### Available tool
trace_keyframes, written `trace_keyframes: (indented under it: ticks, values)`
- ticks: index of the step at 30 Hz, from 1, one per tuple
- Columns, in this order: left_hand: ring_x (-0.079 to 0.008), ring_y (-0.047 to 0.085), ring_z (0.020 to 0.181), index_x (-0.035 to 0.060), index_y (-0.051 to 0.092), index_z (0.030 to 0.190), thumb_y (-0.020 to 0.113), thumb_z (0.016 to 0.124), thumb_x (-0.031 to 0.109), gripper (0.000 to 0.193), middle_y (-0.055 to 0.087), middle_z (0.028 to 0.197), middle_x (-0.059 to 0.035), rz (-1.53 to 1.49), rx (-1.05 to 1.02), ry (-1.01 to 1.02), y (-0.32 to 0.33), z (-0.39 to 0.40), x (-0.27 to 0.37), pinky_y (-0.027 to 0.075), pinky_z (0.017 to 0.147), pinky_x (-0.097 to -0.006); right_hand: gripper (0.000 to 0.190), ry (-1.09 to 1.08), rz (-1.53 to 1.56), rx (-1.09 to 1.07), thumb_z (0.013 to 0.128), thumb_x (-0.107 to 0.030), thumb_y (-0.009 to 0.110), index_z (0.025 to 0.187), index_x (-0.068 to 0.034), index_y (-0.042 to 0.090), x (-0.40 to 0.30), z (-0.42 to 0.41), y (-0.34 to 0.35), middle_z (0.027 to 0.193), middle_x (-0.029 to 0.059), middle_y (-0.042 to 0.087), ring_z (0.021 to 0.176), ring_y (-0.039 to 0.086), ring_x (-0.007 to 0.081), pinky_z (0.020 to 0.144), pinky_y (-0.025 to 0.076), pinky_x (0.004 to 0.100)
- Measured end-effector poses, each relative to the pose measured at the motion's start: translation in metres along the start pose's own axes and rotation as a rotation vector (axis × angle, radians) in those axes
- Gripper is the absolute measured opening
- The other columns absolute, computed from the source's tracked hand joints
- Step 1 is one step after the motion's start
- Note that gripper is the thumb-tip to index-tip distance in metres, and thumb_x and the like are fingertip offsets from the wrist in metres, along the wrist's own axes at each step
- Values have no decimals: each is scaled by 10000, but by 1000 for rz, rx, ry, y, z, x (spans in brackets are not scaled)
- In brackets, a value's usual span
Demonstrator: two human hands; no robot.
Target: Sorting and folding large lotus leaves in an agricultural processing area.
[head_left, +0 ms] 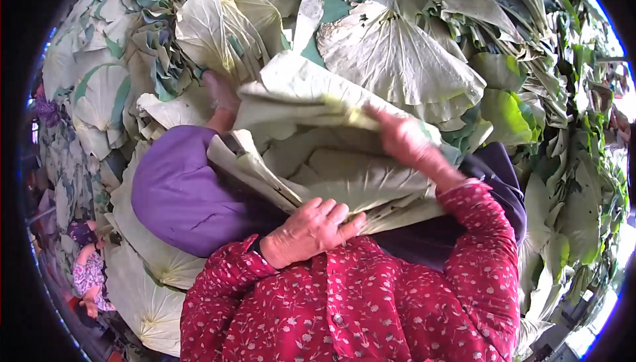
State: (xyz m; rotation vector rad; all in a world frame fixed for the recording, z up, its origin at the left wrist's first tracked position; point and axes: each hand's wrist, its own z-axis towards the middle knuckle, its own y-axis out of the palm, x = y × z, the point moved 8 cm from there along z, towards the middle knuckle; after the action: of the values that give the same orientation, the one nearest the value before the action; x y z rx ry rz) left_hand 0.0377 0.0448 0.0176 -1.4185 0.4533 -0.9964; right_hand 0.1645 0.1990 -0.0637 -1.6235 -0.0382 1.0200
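Across my lap lies a stack of large lotus leaves (pixel 357 173), pale green with raised veins. My left hand (pixel 315 230) rests at the near edge of this stack, its fingers curled over the leaves close to my shirt. At the far side, my right hand (pixel 405 136) is blurred and grips a folded lotus leaf (pixel 308 81) near its yellowish vein centre. That leaf stands partly raised, its pale underside showing. The fingertips of my right hand are hard to make out.
Heaped lotus leaves (pixel 397 54) surround me on all sides, with greener leaves (pixel 512 113) at the right. My bent knee (pixel 171 188) and bare foot (pixel 221 91) are at the left, beside the lap stack. Another person (pixel 89 267) sits at the far left.
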Motion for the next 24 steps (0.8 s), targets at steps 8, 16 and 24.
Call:
trace_keyframes:
  ticks: [8, 16, 24]
  values:
    - [-148, 538, 654, 143, 644, 1055, 605, 752, 160, 306, 465, 755, -11, -112, 84, 69, -50, -9, 7, 445, 555, -269, 281, 682, 262, 675, 851, -89, 625, 1102, 37, 623, -9, -78, -240, 927, 96, 683, 791, 641, 144, 731, 515, 293]
    - [-117, 519, 641, 185, 625, 1063, 583, 790, 189, 276, 451, 736, 9, -239, 23, 245, -66, -19, 42, 405, 556, -242, 498, 525, 1194, 335, 886, -251, 625, 1270, 38, 496, -44, -1, -156, 1118, 164, 618, 993, 632, 235, 875, 510, 367]
    - [-157, 527, 703, 142, 572, 1158, 545, 816, 150, 344, 459, 781, -15, -153, -34, 26, -45, -30, 12, 414, 609, -279, 536, 541, 485, 439, 830, -216, 679, 1263, 48, 507, 124, 60, -84, 1106, 181, 635, 955, 640, 246, 824, 521, 348]
